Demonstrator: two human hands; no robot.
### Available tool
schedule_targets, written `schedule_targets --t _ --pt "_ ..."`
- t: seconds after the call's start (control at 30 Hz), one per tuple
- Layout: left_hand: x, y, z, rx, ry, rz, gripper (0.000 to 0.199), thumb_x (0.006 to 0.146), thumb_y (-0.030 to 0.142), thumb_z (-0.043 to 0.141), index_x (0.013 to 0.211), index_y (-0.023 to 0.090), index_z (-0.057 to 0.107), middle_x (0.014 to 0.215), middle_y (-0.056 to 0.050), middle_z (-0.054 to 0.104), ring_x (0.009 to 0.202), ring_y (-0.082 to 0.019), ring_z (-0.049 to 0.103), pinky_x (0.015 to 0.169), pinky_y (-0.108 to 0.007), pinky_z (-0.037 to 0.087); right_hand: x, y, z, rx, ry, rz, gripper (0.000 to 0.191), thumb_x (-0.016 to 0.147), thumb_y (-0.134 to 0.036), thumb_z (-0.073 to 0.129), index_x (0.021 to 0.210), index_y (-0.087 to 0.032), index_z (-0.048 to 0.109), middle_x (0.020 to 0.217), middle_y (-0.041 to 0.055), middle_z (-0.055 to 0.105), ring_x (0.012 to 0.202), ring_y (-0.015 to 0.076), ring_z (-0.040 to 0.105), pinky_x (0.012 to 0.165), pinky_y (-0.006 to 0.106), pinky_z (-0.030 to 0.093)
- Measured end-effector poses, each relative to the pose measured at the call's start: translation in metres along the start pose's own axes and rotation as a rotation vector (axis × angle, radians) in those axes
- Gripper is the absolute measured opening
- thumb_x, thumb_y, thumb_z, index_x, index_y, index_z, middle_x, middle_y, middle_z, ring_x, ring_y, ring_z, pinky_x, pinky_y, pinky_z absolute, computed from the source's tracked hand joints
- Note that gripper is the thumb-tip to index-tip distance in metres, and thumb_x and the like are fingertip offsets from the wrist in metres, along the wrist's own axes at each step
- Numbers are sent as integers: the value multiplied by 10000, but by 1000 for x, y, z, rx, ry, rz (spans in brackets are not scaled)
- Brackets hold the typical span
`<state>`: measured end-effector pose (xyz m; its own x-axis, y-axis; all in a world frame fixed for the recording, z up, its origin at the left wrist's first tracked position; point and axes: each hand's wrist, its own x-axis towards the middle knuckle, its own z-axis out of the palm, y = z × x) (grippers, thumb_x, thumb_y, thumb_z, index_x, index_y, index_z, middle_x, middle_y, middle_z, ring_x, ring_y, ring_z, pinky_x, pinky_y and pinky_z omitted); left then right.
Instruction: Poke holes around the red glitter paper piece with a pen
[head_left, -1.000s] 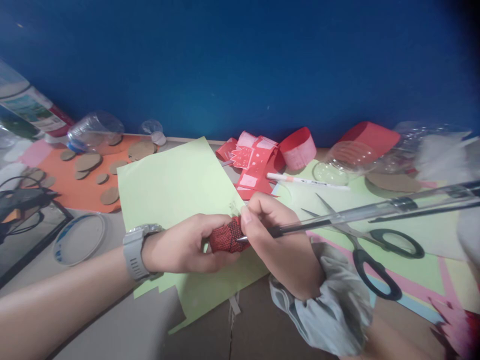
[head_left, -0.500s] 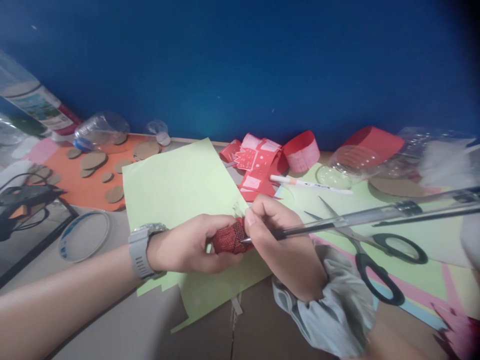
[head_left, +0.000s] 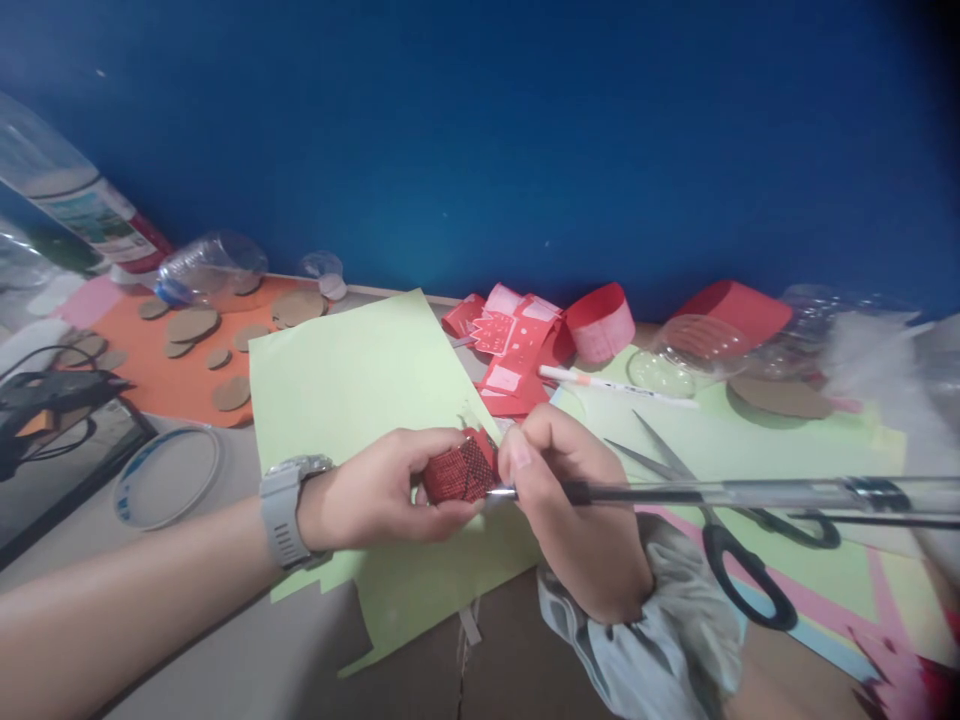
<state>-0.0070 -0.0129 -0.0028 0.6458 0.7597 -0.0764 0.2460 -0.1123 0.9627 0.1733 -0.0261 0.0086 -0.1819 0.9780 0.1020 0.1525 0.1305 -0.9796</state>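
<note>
Between the thumb and fingers of my left hand (head_left: pixel 401 487) is a small red piece with dark patterning (head_left: pixel 459 468), which looks like a rolled paper or fabric piece. My right hand (head_left: pixel 574 500) grips a ballpoint pen (head_left: pixel 675 492) that lies nearly level, pointing left. Its metal tip is at the lower right edge of the red piece; whether it touches, I cannot tell. Beneath both hands lies a light green paper sheet (head_left: pixel 337 385) with a cut-out lower edge.
Scissors (head_left: pixel 705 510) lie partly open behind the pen. Red paper strips (head_left: pixel 517 340), a white marker (head_left: pixel 615 384) and a red ring (head_left: pixel 600 325) are farther back. Cardboard discs (head_left: pixel 192 324) rest on orange paper (head_left: pixel 142 385). At left are a tape roll (head_left: pixel 166 478) and a glue gun (head_left: pixel 56 395).
The pen has swung from a tilt to nearly level, and its tip has moved down toward the red piece's lower edge. My right hand has shifted slightly right. The whole view has shifted slightly.
</note>
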Motion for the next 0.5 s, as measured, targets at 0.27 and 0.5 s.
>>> schedule_targets --t 0.27,0.5 --pt "3 2 1 -1 -30 7 81 820 163 597 837 161 518 673 52 446 578 -68 388 522 -171 337 4 4 4 -23 -20 55 288 876 -189 441 611 -203 329 549 -69 300 489 71 281 440 205 253" --pt "2 3 0 31 -34 -22 103 804 165 603 819 154 501 671 47 447 571 -69 392 516 -178 337 3 7 3 3 -32 42 291 885 -177 445 628 -205 311 554 -76 287 486 65 267 436 195 248"
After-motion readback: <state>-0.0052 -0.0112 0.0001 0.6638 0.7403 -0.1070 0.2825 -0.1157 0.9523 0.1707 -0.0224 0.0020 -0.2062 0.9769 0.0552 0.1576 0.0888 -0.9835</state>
